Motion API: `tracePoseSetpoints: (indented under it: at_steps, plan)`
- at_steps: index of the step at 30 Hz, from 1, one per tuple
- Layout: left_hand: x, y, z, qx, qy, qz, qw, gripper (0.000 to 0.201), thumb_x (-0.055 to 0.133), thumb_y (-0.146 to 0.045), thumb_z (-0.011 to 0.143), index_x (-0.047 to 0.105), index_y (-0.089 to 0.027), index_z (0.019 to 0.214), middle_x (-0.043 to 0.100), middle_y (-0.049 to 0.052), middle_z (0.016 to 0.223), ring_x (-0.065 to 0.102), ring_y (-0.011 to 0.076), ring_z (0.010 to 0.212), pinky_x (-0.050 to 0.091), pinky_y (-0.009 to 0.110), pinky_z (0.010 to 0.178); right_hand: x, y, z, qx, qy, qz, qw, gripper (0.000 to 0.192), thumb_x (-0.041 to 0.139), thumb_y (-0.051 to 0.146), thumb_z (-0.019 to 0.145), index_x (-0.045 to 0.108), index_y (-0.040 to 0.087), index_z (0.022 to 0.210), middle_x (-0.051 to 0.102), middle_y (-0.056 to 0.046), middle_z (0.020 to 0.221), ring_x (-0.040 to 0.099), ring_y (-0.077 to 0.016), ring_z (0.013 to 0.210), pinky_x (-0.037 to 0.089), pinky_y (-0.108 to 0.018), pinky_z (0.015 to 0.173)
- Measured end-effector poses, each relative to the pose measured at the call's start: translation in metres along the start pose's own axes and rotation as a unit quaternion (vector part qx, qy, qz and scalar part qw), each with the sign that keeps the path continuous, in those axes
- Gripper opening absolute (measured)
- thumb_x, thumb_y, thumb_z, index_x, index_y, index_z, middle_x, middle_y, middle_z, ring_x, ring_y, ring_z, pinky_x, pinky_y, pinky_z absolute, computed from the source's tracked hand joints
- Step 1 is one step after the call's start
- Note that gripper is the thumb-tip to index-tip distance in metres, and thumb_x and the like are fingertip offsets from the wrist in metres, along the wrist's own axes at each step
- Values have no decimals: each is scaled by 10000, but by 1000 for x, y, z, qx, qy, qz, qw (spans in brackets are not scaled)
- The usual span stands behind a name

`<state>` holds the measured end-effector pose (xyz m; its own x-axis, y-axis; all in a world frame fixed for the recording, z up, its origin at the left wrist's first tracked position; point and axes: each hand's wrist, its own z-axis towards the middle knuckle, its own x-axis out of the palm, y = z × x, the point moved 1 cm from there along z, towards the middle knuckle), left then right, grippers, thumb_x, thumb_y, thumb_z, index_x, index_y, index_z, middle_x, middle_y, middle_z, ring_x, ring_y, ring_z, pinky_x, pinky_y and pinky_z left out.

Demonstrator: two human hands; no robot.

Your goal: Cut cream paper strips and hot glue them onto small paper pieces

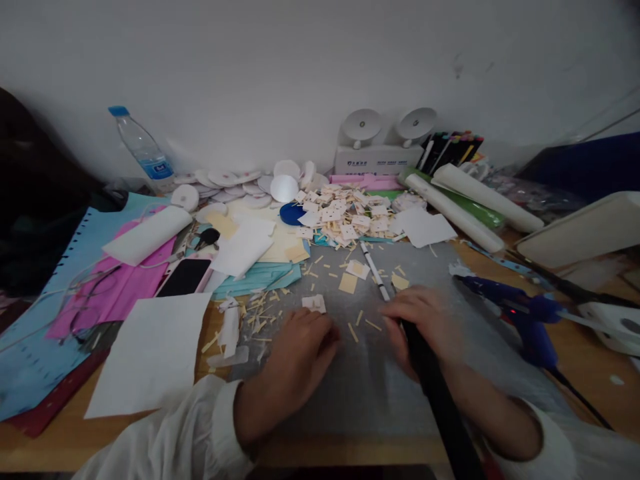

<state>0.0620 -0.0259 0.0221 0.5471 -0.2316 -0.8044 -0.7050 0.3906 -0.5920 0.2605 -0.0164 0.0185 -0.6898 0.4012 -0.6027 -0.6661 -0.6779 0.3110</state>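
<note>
Head view, two hands [300,353], one glue gun [520,313]

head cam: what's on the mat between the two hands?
In the head view, between the left hand and right hand, the grey mat holds only a few thin cream strips.

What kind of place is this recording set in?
Probably a home or small-workshop craft desk: a blue glue gun, a heap of small cut paper squares and coloured paper sheets crowd the wooden table.

both hands rest on a grey mat [365,373]; left hand [300,350] curled, right hand [425,320] gripping a black strap [440,400].
</note>
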Motion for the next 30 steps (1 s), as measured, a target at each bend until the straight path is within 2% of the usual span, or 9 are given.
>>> tracePoseSetpoints:
  at_steps: [3,5,8,12,16,23,27,30]
  plan:
    - [-5,8,-1,-13,-14,-152,988,48,616,-208,838,614,-180,799,640,2,794,569,153,765,436,272,718,6,4,9,-29,53,10,998,150,571,151,788,563,250,901,596,24,670,567,-178,719,402,-373,755]
    - [-9,12,1,-47,-12,-256,966,101,629,-264,838,618,-176,789,635,-5,752,563,132,711,435,242,666,12,8,14,-43,81,24,995,131,594,176,782,561,245,888,614,31,693,575,-167,723,379,-386,798]
    - [-12,14,3,-89,-13,-377,922,147,653,-295,819,624,-164,760,633,-1,725,564,122,680,438,220,623,19,15,16,-34,89,37,995,101,614,212,766,564,244,848,619,42,701,587,-158,737,337,-401,876]
    - [-11,15,1,-122,-16,-472,873,105,700,-233,770,632,-163,730,639,-9,714,582,109,673,468,202,624,19,24,12,-5,103,76,992,86,604,188,767,579,241,830,616,48,681,584,-150,728,328,-394,894]
    - [-8,14,-3,-139,12,-526,839,64,725,-167,736,661,-174,731,651,-16,717,599,100,691,488,190,649,14,29,11,5,134,96,986,148,607,113,774,581,249,827,619,66,659,574,-140,731,334,-384,908]
    - [-7,13,-8,-119,3,-544,831,87,721,-130,739,700,-205,777,677,-13,758,608,100,728,495,187,668,11,28,16,32,124,106,986,177,593,72,714,550,242,738,582,72,576,562,-134,642,397,-369,822]
    - [-8,14,-6,-125,-12,-543,830,102,746,-126,719,702,-215,746,690,-28,731,613,90,702,493,169,655,11,30,12,30,162,116,980,172,599,67,728,566,234,750,583,70,594,564,-133,685,380,-365,867]
    - [-8,15,-5,-125,-9,-528,840,88,745,-127,720,705,-205,732,690,-23,712,609,92,681,487,169,634,12,31,9,32,163,123,978,165,583,56,732,571,220,736,572,65,602,552,-128,687,356,-370,889]
